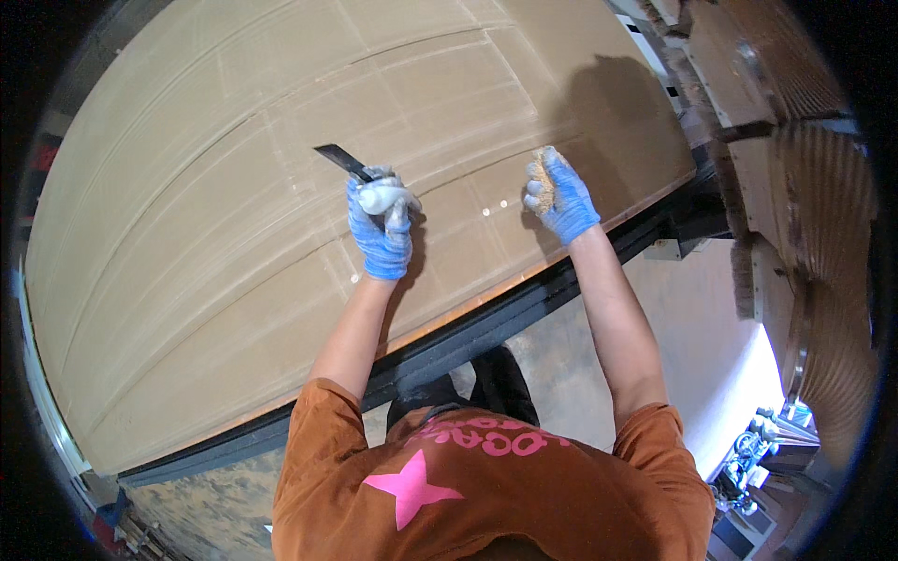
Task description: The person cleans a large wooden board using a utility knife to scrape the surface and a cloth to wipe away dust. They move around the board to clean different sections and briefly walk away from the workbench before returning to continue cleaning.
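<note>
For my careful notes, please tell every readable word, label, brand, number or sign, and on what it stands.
Pink lettering on the brown shirt: present, but I do not copy printed words.
Pink star, same shirt: a shape without letters.
Black-bladed tool in the left hand: no readable text.
Equipment, lower right: too small to tell.

Left fingers (399, 215) hold a dark blade (343, 161), right fingers (533, 187) a tan wad (545, 190).

Two hands (383, 229) (568, 201), one blade (342, 161), perhaps three dots (485, 212) (503, 204) (354, 279)
</note>
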Action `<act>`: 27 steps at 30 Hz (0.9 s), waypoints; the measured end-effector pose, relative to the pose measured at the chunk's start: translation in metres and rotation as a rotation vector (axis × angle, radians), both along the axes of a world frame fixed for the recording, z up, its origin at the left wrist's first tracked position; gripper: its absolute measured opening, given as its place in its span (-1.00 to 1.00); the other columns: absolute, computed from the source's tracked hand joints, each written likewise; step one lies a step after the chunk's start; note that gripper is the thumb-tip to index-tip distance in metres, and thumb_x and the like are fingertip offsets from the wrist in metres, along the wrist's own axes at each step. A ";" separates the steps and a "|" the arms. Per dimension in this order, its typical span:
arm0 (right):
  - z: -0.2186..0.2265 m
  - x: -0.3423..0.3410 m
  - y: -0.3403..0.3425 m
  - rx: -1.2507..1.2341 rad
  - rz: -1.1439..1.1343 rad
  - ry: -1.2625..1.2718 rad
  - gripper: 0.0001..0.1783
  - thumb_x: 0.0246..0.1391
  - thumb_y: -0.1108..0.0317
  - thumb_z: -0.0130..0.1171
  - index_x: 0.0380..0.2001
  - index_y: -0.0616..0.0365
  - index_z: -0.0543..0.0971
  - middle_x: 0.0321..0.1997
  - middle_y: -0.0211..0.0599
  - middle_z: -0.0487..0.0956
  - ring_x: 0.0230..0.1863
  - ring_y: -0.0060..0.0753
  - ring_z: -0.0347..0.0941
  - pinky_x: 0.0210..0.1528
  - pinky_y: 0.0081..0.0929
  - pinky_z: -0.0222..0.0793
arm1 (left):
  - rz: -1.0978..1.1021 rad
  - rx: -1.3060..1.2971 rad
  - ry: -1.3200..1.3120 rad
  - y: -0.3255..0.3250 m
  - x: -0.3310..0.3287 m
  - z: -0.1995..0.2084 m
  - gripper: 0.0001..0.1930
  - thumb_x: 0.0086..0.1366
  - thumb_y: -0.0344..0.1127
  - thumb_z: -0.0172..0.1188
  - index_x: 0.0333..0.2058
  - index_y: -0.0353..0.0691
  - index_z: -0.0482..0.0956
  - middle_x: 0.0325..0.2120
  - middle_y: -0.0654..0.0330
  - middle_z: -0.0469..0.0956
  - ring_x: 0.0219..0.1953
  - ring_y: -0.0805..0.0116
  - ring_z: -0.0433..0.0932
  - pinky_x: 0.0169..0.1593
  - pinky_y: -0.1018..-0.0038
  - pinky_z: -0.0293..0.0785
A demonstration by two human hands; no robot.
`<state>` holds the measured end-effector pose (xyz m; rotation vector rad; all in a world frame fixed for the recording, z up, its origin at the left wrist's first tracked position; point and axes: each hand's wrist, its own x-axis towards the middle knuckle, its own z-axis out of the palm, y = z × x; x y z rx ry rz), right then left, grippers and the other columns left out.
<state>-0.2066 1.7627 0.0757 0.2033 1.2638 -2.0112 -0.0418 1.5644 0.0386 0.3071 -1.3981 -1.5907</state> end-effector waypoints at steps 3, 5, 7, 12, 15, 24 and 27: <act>-0.015 -0.006 -0.017 0.139 -0.011 0.159 -0.81 0.12 0.25 0.14 -0.23 0.03 0.45 -0.39 -0.41 0.49 -0.45 -0.53 0.42 -0.48 -0.54 0.39 | 0.038 0.154 0.017 -0.004 -0.024 -0.021 -0.74 0.14 -0.24 0.23 -0.25 -0.24 0.47 -0.27 0.14 0.46 -0.14 0.29 0.45 0.00 0.34 0.38; -0.026 -0.007 -0.033 0.265 -0.056 0.311 -0.80 0.13 0.30 0.12 -0.18 0.08 0.46 -0.34 -0.41 0.49 -0.38 -0.49 0.45 -0.37 -0.48 0.45 | 0.044 0.176 -0.004 -0.008 -0.028 -0.017 -0.74 0.15 -0.22 0.21 -0.26 -0.26 0.49 -0.26 0.11 0.45 -0.13 0.23 0.45 -0.04 0.30 0.42; -0.022 -0.004 -0.042 0.359 -0.056 0.535 -0.73 0.12 0.35 0.10 -0.11 0.18 0.48 -0.20 -0.39 0.51 -0.17 -0.55 0.42 -0.09 -0.56 0.37 | 0.055 0.185 0.016 -0.010 -0.026 -0.013 -0.73 0.16 -0.20 0.20 -0.27 -0.26 0.49 -0.24 0.09 0.43 -0.16 0.22 0.46 -0.08 0.28 0.44; -0.025 -0.033 -0.026 0.545 -0.103 0.920 -0.74 0.07 0.42 0.09 -0.14 0.21 0.51 -0.16 -0.37 0.52 -0.11 -0.53 0.40 0.01 -0.55 0.30 | 0.062 0.139 0.013 -0.010 -0.025 -0.016 -0.66 0.16 -0.05 0.21 -0.36 -0.25 0.50 -0.17 0.03 0.36 -0.23 0.20 0.47 -0.17 0.30 0.50; -0.016 -0.050 -0.010 0.619 -0.169 0.983 -0.73 0.01 0.51 0.07 -0.17 0.22 0.53 -0.17 -0.31 0.54 -0.12 -0.45 0.43 0.00 -0.52 0.32 | 0.055 0.085 0.015 -0.012 -0.023 -0.019 -0.65 0.16 -0.02 0.21 -0.40 -0.25 0.51 -0.18 0.03 0.36 -0.21 0.20 0.46 -0.17 0.30 0.51; -0.014 -0.117 0.032 0.714 -0.188 0.986 -0.66 -0.02 0.45 0.12 -0.11 0.26 0.47 -0.15 -0.17 0.51 -0.12 -0.26 0.48 -0.05 -0.36 0.50 | 0.094 -0.013 0.010 -0.012 -0.025 -0.020 -0.62 0.20 0.03 0.16 -0.46 -0.23 0.52 -0.23 -0.01 0.36 -0.21 0.14 0.45 -0.24 0.28 0.53; -0.001 -0.086 0.004 0.492 -0.182 0.771 -0.69 -0.03 0.46 0.14 -0.14 0.23 0.49 -0.19 -0.20 0.52 -0.18 -0.33 0.50 -0.12 -0.43 0.50 | 0.119 -0.050 -0.032 -0.013 -0.024 -0.021 -0.58 0.22 0.07 0.11 -0.52 -0.22 0.52 -0.28 -0.01 0.39 -0.26 0.12 0.46 -0.25 0.27 0.53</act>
